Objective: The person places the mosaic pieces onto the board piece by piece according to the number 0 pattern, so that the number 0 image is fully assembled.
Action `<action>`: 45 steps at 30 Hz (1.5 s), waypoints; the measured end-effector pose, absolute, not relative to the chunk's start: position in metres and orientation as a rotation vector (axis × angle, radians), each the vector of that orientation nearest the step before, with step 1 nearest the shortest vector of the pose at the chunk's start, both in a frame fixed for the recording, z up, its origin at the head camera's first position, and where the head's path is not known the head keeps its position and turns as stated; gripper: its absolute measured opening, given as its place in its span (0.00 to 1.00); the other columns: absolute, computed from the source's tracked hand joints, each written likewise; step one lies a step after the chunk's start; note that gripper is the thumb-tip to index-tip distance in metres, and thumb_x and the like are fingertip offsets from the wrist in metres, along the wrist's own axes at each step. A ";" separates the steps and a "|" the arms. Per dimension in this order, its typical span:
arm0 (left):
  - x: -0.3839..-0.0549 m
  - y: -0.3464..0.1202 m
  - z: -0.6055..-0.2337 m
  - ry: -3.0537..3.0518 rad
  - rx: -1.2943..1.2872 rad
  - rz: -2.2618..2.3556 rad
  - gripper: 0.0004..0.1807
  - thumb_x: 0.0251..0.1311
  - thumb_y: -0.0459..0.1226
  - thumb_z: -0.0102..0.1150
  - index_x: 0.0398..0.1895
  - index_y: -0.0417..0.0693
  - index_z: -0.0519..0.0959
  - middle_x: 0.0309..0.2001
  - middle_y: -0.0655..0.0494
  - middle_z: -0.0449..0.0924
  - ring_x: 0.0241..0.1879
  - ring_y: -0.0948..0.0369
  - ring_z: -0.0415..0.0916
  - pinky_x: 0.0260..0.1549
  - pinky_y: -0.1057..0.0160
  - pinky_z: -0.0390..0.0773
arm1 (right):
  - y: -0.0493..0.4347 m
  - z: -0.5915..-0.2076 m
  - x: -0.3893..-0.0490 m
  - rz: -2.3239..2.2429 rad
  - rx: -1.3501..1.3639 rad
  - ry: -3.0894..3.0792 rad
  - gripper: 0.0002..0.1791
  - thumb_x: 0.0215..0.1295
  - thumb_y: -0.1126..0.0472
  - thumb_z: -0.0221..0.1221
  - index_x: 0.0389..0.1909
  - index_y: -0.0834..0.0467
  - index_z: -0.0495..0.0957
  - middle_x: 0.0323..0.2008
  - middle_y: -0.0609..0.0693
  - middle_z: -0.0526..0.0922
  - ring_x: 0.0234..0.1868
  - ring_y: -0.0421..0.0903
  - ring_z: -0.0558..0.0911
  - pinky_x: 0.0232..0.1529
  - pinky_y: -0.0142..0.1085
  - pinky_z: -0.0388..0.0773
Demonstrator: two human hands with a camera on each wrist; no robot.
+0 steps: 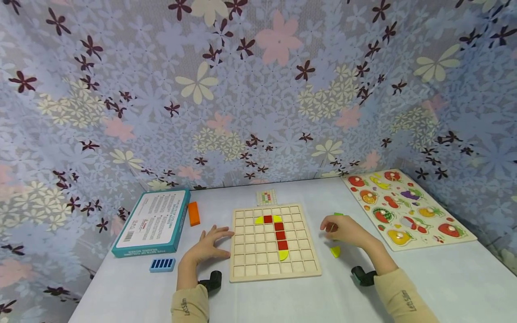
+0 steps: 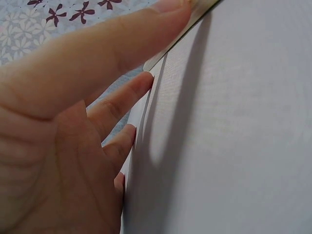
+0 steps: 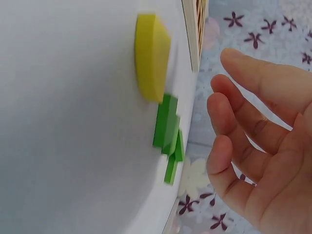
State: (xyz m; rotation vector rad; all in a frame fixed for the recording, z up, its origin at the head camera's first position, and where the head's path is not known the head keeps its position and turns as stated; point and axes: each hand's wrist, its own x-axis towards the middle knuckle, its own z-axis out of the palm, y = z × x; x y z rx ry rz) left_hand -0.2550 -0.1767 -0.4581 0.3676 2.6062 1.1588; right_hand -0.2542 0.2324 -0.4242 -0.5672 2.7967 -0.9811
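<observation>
A wooden grid board (image 1: 250, 258) lies at the middle of the table, with several red squares (image 1: 280, 235) and rounded yellow pieces (image 1: 284, 255) set in its cells. At its left edge is my left hand (image 1: 206, 249), fingers spread; thumb and forefinger tips are right at the rim. My right hand (image 1: 345, 229) hovers right of the board, fingers loosely bent with nothing between them. Below it on the table lie a rounded yellow piece (image 3: 152, 58) and several green blocks (image 3: 168, 126), which the hand partly hides in the head view.
Behind the board lies a small pattern card (image 1: 266, 197). To the left are a teal-and-white box (image 1: 151, 222), an orange block (image 1: 194, 214) and a blue slotted piece (image 1: 162, 265). A fruit puzzle board (image 1: 408, 208) lies at the right. Flowered cloth (image 1: 258, 112) hangs behind the table.
</observation>
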 end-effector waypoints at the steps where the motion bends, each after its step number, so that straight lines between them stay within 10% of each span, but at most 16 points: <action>1: -0.255 -0.177 -0.458 2.605 0.370 1.159 0.34 0.39 0.37 0.72 0.56 0.52 0.75 0.68 0.46 0.59 0.71 0.45 0.35 0.66 0.43 0.26 | 0.235 -0.425 -0.254 -0.988 -0.553 2.795 0.07 0.53 0.69 0.62 0.33 0.58 0.77 0.28 0.46 0.77 0.30 0.42 0.74 0.29 0.34 0.73; 45: -0.255 -0.177 -0.456 2.596 0.382 1.164 0.33 0.40 0.35 0.72 0.56 0.50 0.75 0.67 0.45 0.60 0.71 0.44 0.36 0.65 0.42 0.25 | 0.254 -0.430 -0.253 -0.878 -0.432 2.751 0.20 0.36 0.77 0.67 0.34 0.59 0.78 0.31 0.49 0.74 0.33 0.46 0.71 0.34 0.38 0.72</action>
